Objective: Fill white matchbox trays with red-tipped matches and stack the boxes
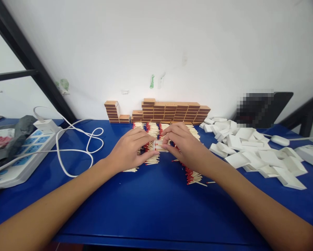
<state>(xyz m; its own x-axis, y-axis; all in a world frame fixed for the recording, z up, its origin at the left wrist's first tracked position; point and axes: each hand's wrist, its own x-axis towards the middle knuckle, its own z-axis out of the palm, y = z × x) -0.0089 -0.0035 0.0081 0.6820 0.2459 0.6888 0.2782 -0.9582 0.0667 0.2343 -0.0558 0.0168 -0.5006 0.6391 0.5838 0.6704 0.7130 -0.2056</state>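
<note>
My left hand point(131, 148) and my right hand point(181, 143) meet over a heap of red-tipped matches point(153, 130) on the blue table point(151, 205). Between their fingertips sits a small white matchbox tray point(159, 145) with matches in it. Both hands have their fingers curled and pinched around that tray. More loose matches point(193, 177) lie below my right wrist. Stacked brown matchboxes point(169, 111) stand in rows against the white wall behind the heap.
A pile of several empty white trays point(252, 150) spreads over the right side. A white power strip point(28, 153) with looping white cable point(78, 143) lies at the left. A white mouse point(280, 140) sits far right. A black frame bar point(28, 59) slants at the upper left.
</note>
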